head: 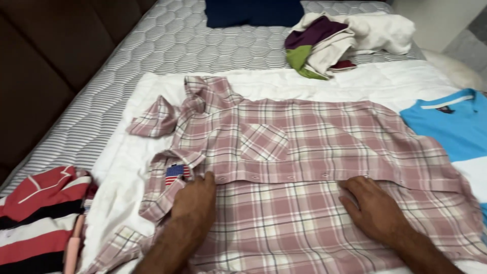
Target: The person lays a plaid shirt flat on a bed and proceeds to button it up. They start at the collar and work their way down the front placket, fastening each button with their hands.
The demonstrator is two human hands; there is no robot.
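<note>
Head view: Spread flat across the middle of the bed, on a white quilted sheet [406, 81], a pink-and-cream plaid button-front cotton shirt [304, 147], collar toward 10 o'clock, hem toward 3 o'clock. Resting palm-down on the lower front panel, just below the buttoned placket, both hands, fingers flat and loosely spread, gripping nothing. Left hand [195, 200] at 7 o'clock of the chest pocket, fingertips touching the placket edge beside a small flag patch [176, 173] sewn near the collar. Right hand [373, 205] at 5 o'clock of the pocket, well apart from the left, fingertips just short of the placket. One short sleeve folded over at 9 o'clock of the shirt.

Around the shirt: at 8 o'clock, near the frame's lower-left corner, a red, white and black striped knit shirt [38, 218]; at 3 o'clock, a bright blue and white cotton T-shirt [451, 127], touching the plaid hem; at 1 o'clock, a loose heap of white, purple and green clothes [345, 40]; at 12 o'clock, a folded dark navy cloth [253, 11]. Beneath everything, a grey-striped quilted mattress [167, 45], with a dark brown padded headboard [45, 66] at 10 o'clock.
</note>
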